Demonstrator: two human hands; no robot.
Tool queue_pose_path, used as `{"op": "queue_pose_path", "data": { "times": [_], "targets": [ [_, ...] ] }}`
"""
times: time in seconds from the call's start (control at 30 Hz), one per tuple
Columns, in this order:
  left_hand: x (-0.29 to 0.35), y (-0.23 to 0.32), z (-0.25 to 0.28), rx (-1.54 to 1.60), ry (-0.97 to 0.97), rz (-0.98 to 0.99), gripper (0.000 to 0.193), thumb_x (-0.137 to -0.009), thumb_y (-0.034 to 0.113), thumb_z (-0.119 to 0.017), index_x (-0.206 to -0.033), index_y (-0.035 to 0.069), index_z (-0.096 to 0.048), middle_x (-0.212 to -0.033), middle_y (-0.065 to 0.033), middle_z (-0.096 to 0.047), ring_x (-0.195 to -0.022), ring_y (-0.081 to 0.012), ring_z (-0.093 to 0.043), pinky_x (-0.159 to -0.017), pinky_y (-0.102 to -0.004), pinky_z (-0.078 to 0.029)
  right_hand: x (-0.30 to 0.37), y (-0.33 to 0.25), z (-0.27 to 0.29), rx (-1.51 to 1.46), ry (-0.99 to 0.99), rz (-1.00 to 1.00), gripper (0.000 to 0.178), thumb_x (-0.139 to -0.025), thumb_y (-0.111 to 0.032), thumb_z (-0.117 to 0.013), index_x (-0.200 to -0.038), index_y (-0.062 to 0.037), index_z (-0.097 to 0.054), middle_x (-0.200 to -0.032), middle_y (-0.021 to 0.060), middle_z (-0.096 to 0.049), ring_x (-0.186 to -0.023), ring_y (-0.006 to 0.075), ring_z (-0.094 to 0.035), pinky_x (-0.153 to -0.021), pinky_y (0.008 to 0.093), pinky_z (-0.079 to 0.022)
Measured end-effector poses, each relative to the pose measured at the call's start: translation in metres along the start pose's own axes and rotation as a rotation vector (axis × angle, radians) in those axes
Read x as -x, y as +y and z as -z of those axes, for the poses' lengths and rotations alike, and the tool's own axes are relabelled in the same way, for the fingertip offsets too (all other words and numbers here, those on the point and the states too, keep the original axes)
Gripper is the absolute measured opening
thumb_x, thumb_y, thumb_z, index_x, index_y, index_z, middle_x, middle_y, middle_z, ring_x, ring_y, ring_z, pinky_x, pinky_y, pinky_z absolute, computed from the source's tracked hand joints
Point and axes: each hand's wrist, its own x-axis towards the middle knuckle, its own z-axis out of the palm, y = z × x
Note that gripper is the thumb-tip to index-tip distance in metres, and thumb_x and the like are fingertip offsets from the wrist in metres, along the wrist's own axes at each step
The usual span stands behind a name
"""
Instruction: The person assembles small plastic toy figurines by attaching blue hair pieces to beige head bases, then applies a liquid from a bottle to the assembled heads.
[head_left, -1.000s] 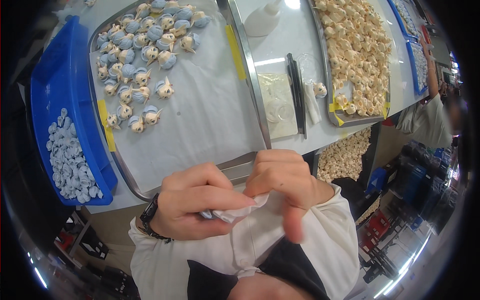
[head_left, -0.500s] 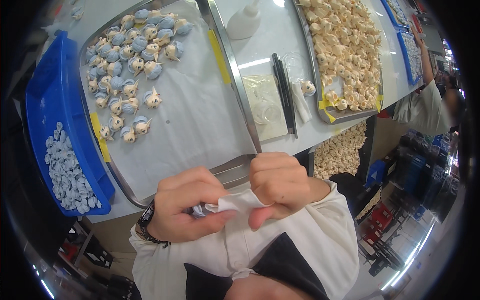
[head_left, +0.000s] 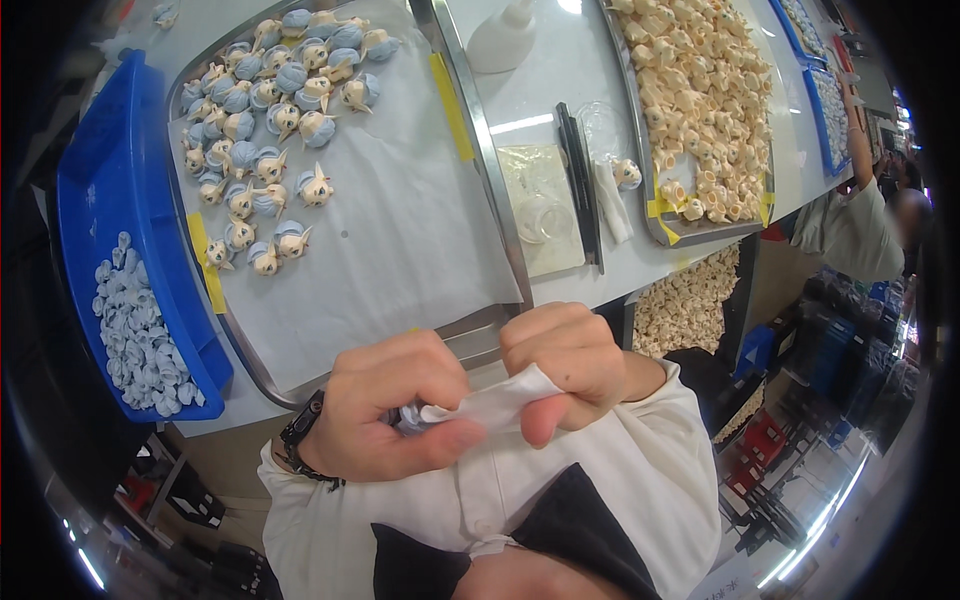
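Close in front of my chest, a white cloth [head_left: 500, 402] is stretched between both hands. My left hand [head_left: 385, 410] is closed, with a pale blue-grey piece [head_left: 411, 418] mostly hidden inside its fingers and one end of the cloth under its thumb. My right hand [head_left: 565, 370] pinches the cloth's other end between thumb and curled fingers. Beyond my hands lies a metal tray [head_left: 505, 205] lined with white paper [head_left: 400, 230]. Small doll heads with blue-grey hair [head_left: 285, 120] cluster on the paper's far left part.
Left of the tray stands a blue bin [head_left: 110, 200] with blue-grey hair pieces [head_left: 140, 340]. A white squeeze bottle [head_left: 500, 40], dark bars [head_left: 580, 185] and a rolled white cloth [head_left: 612, 203] lie rightward, beside another tray of beige head parts [head_left: 700, 100]. Another person's sleeve [head_left: 850, 235] shows far right.
The view has shifted slightly, so the table's things sit a little further right. My right hand has turned a bit, and more of the cloth shows taut between my hands.
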Motion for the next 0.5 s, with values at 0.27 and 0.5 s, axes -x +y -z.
{"op": "queue_pose_path", "data": {
  "times": [0.27,0.5],
  "targets": [
    [0.002,-0.003,0.003,0.068,-0.066,-0.061,0.025,-0.066,0.015,-0.081,-0.07,0.003,-0.059,-0.074,-0.0051,-0.054,-0.059,-0.0128,-0.049,-0.05,-0.0229,-0.036,-0.005,0.001,-0.002,-0.21,0.041,0.084,0.045,-0.085,-0.036,-0.059,-0.061,0.0009,-0.048,-0.052,0.0071,-0.044,-0.039,0.0201,-0.038,-0.035,0.0315,-0.025],
    [0.006,-0.014,0.009,0.395,-0.036,0.015,0.037,-0.064,0.032,-0.08,-0.073,0.002,-0.06,-0.077,-0.007,-0.055,-0.054,-0.0119,-0.048,-0.047,-0.0219,-0.035,0.008,-0.016,0.024,-0.011,-0.012,0.088,0.041,-0.083,-0.033,-0.062,-0.065,0.0019,-0.052,-0.06,0.01,-0.049,-0.048,0.0247,-0.042,-0.041,0.0341,-0.031]
  ]
}}
